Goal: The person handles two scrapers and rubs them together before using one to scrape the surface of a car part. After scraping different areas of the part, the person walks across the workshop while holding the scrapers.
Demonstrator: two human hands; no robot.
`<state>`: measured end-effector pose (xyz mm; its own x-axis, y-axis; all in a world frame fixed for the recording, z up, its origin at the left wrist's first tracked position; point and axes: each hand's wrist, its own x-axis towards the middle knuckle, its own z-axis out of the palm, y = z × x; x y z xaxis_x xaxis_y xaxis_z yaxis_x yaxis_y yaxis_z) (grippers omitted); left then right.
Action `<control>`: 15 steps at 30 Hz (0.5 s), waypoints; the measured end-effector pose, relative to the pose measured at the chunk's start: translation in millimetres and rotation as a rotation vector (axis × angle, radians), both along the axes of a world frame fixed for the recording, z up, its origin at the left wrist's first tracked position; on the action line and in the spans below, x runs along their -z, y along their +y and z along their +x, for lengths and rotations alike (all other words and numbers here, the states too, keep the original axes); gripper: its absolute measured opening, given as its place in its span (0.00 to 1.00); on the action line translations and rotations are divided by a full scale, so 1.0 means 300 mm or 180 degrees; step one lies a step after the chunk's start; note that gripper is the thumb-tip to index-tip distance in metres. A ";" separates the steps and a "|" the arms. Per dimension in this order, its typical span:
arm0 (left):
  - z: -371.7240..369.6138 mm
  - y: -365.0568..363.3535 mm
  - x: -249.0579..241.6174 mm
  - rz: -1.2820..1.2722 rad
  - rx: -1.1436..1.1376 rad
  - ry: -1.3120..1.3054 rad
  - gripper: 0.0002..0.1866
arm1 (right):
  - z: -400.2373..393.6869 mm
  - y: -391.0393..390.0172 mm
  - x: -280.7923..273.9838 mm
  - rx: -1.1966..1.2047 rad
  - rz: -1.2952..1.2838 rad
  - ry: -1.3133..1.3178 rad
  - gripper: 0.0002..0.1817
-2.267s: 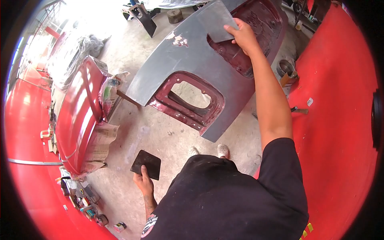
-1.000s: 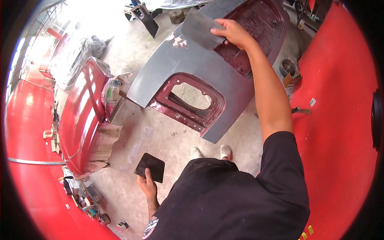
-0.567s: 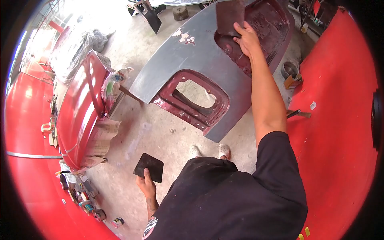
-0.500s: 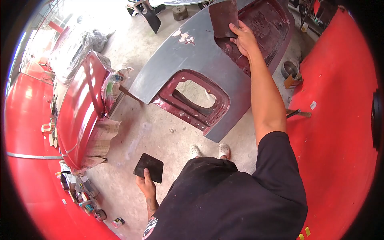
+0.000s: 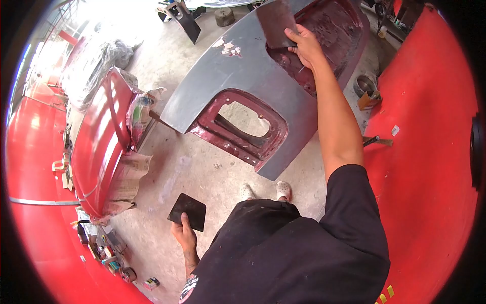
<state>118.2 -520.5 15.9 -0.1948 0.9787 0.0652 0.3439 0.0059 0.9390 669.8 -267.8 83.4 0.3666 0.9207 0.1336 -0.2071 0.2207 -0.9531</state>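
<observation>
at twelve o'clock the right hand (image 5: 302,44) pinches a thin flexible sheet (image 5: 276,21), likely abrasive, against the dull grey panel (image 5: 238,76). it could slip over the maroon cutout (image 5: 324,35) edge and crease. at seven o'clock the left hand (image 5: 183,234) grips a flat dark square pad (image 5: 187,211), hanging clear.

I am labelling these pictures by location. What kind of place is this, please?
Most likely a car body repair and paint shop. A grey-primed body panel is being worked with a spreader, a masked red panel stands nearby, and small paint cans sit on the concrete floor.
</observation>
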 end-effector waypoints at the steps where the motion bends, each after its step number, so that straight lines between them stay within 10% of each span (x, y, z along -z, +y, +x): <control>1: 0.001 0.000 -0.001 -0.0033 0.0017 0.0000 0.12 | 0.000 -0.005 -0.003 0.0008 -0.0003 0.0001 0.18; 5: 0.015 0.009 -0.007 0.0017 -0.0009 -0.0012 0.12 | -0.021 -0.042 -0.073 -0.0591 -0.0421 -0.0291 0.18; 12: 0.019 0.005 -0.011 0.0020 -0.0001 -0.0075 0.12 | -0.002 -0.043 -0.123 0.0926 -0.0418 -0.0950 0.17; 15: 0.008 0.000 0.007 0.0007 -0.0006 -0.0117 0.12 | -0.024 -0.056 -0.132 -0.0578 -0.0371 -0.1441 0.17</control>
<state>120.5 -520.5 13.9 -0.1988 0.9782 0.0601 0.3092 0.0044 0.9510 662.6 -284.6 122.9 0.1282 0.9826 0.1347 0.2078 0.1062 -0.9724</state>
